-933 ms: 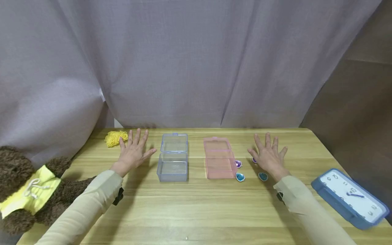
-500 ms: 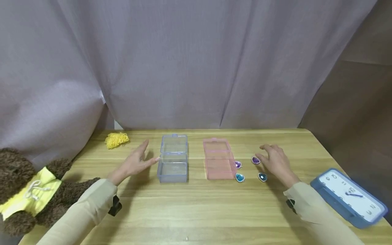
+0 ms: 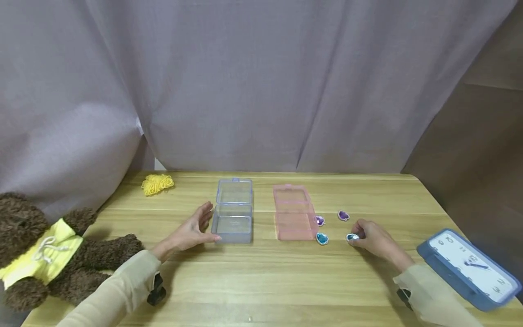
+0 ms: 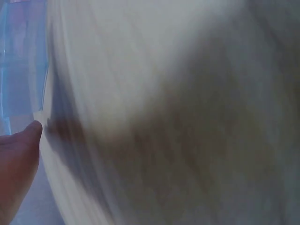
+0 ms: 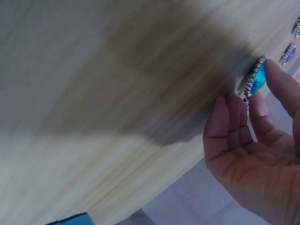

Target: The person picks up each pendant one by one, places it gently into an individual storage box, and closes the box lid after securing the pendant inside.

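Fingertips (image 5: 257, 104) nearly together, the right hand (image 3: 375, 237) pinches a blue gem (image 5: 258, 80).

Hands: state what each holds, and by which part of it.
The right hand pinches a blue gem ornament by its beaded edge. The left hand, beside the translucent blue box, shows no clear grip.

Wears long, pale beige sleeves, the left sleeve (image 3: 116, 286) and the right sleeve (image 3: 435, 293) both of one plain colour. Shows soft creases along the cloth and a loose, slightly rumpled end to each. Carries a small black block (image 3: 157, 294) at the edge of the left sleeve and a similar dark block (image 3: 405, 297) by the right one (both too small to make out in detail). Leaves the left hand (image 3: 191, 232) and right hand (image 3: 375, 239) bare.
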Motion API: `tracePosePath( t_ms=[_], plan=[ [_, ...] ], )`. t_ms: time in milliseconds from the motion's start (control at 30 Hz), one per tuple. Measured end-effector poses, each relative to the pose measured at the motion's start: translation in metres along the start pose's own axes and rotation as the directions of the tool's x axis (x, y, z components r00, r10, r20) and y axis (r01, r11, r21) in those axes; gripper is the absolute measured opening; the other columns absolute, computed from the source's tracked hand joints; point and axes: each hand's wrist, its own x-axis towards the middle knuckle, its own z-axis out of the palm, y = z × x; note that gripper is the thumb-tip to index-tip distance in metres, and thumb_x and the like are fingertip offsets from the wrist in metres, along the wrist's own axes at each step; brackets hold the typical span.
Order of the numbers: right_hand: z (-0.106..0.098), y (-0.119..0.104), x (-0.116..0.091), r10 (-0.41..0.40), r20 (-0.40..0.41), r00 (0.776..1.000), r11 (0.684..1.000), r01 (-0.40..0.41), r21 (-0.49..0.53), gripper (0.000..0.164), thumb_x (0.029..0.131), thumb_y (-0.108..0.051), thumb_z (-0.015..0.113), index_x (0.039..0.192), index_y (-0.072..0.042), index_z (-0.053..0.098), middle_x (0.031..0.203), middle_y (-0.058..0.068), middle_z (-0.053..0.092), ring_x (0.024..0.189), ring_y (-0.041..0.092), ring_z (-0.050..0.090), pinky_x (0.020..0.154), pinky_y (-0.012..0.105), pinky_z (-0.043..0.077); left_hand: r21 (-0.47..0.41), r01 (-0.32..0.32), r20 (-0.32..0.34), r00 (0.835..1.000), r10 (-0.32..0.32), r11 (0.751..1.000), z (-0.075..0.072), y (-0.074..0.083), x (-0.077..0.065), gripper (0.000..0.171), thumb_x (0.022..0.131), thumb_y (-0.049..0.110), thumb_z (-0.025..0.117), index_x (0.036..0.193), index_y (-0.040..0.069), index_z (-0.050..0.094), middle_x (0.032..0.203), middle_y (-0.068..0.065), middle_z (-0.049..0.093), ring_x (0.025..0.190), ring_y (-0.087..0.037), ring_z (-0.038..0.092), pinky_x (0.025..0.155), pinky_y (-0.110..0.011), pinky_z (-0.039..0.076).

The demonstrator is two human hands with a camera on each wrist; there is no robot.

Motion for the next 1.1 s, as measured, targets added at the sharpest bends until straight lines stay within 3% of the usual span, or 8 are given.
tracePosePath(
  t_ms=[233,400,500,633,867,967,1100],
  plan=[
    [-0.001,-0.001,-0.005,-0.006,-0.010,1.000,0.997,0.007,0.081,0.019,0.082,-0.006,0.072,0.089,-0.001,0.055,0.076,0.002,0.052,0.066,0.007,0.045,0.052,0.017,0.039,-0.042,-0.033,0.000,0.999,0.033,0.999,0.006,-0.004,0.005,0.110,0.078,0.005,0.079,0.151,-0.011,-0.001,0.160,-0.032,0.005,0.149,-0.047,0.011,0.125,-0.052,0.013],
    [-0.011,-0.014,0.001,-0.050,-0.060,0.997,0.976,0.061,0.207,0.016,0.086,-0.001,0.068,0.095,0.006,0.056,0.079,0.006,0.058,0.064,-0.001,0.050,0.053,0.016,0.052,-0.074,-0.046,0.002,0.999,0.046,0.996,0.008,-0.006,0.007,0.102,0.079,0.001,0.077,0.151,-0.010,0.005,0.159,-0.032,0.009,0.148,-0.047,0.015,0.124,-0.052,0.017],
    [-0.018,-0.044,0.014,-0.078,-0.097,0.992,0.950,0.104,0.294,0.018,0.087,0.001,0.067,0.100,0.010,0.056,0.082,0.010,0.060,0.067,-0.001,0.053,0.057,0.018,0.058,-0.081,-0.039,-0.004,0.999,0.038,0.996,0.008,-0.007,0.008,0.099,0.078,0.000,0.077,0.150,-0.009,0.009,0.159,-0.032,0.013,0.147,-0.048,0.019,0.123,-0.051,0.023],
    [-0.014,-0.102,0.037,-0.132,-0.109,0.985,0.916,0.164,0.367,0.020,0.088,-0.001,0.067,0.104,0.009,0.059,0.087,0.013,0.063,0.072,0.002,0.055,0.062,0.017,0.058,-0.082,-0.028,-0.013,1.000,0.027,0.996,0.009,-0.008,0.008,0.097,0.078,0.000,0.077,0.150,-0.009,0.012,0.158,-0.032,0.016,0.145,-0.048,0.024,0.119,-0.050,0.032],
    [0.035,-0.201,0.077,-0.282,-0.026,0.959,0.831,0.258,0.493,0.017,0.085,0.001,0.069,0.101,0.005,0.063,0.090,0.014,0.066,0.077,0.009,0.057,0.066,0.012,0.054,-0.090,-0.009,-0.026,1.000,0.007,0.996,0.009,-0.008,0.007,0.096,0.078,0.000,0.076,0.150,-0.006,0.014,0.159,-0.030,0.019,0.144,-0.046,0.029,0.117,-0.049,0.037],
    [0.057,-0.225,0.090,-0.304,0.022,0.952,0.825,0.252,0.506,0.015,0.085,0.002,0.069,0.099,0.004,0.064,0.085,0.009,0.063,0.073,0.008,0.053,0.061,0.012,0.049,-0.095,-0.012,-0.016,1.000,0.010,0.995,0.009,-0.007,0.007,0.095,0.079,0.000,0.076,0.150,-0.007,0.013,0.159,-0.030,0.017,0.144,-0.047,0.028,0.117,-0.048,0.038],
    [0.082,-0.240,0.102,-0.356,0.072,0.932,0.821,0.275,0.500,0.012,0.084,0.003,0.070,0.094,0.005,0.063,0.078,0.006,0.061,0.066,0.006,0.052,0.057,0.011,0.047,-0.109,-0.028,-0.006,1.000,0.027,0.994,0.009,-0.008,0.007,0.093,0.080,-0.002,0.074,0.150,-0.008,0.012,0.158,-0.032,0.018,0.143,-0.048,0.029,0.116,-0.047,0.040]
  ],
)
